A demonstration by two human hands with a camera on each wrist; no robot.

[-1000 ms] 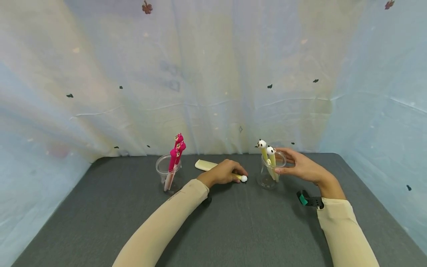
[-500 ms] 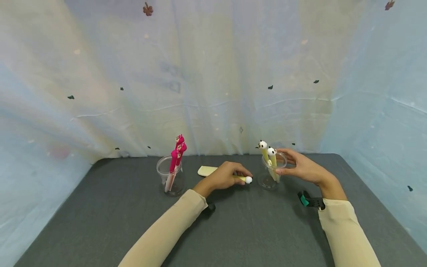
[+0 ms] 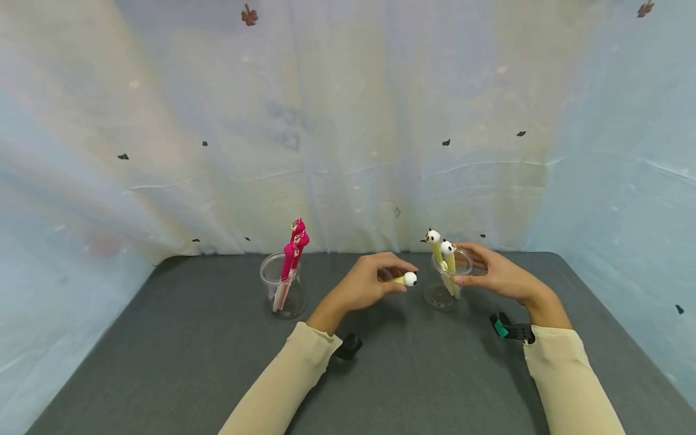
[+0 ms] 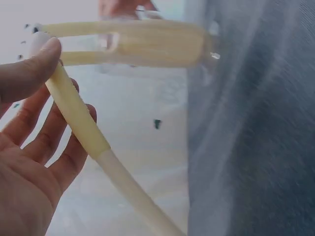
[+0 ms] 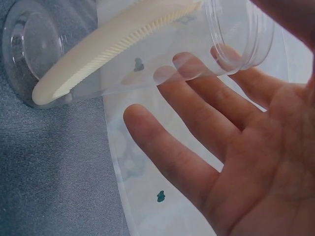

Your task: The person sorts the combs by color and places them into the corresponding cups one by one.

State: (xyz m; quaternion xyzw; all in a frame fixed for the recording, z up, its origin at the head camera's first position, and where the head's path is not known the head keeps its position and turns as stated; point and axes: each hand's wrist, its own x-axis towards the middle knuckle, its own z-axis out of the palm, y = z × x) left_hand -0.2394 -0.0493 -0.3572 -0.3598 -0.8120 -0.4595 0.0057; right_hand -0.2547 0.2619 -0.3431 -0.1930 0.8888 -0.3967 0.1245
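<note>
My left hand [image 3: 371, 283] pinches a pale yellow comb [image 4: 78, 113] near its white panda head [image 3: 410, 279], raised off the table, just left of a clear plastic cup [image 3: 438, 300]. In the left wrist view the comb slants down from the thumb and fingers, its far end cut off by the frame. My right hand [image 3: 497, 275] grips that cup near its rim, thumb in front and fingers around the far side. Two panda-topped combs [image 3: 450, 266] lean inside it; the right wrist view shows the teeth of a cream comb [image 5: 93, 56] through the wall.
At left on the dark grey table [image 3: 179, 338] stands another clear cup [image 3: 270, 275] with several pink figure-topped sticks [image 3: 294, 251]. A patterned pale curtain [image 3: 348, 121] hangs behind the table. Dark bands [image 3: 511, 330] are on both wrists.
The left hand has lifted the comb off the table and turned it, its panda head moving slightly up and right toward the cup. The right hand keeps its grip on the cup.
</note>
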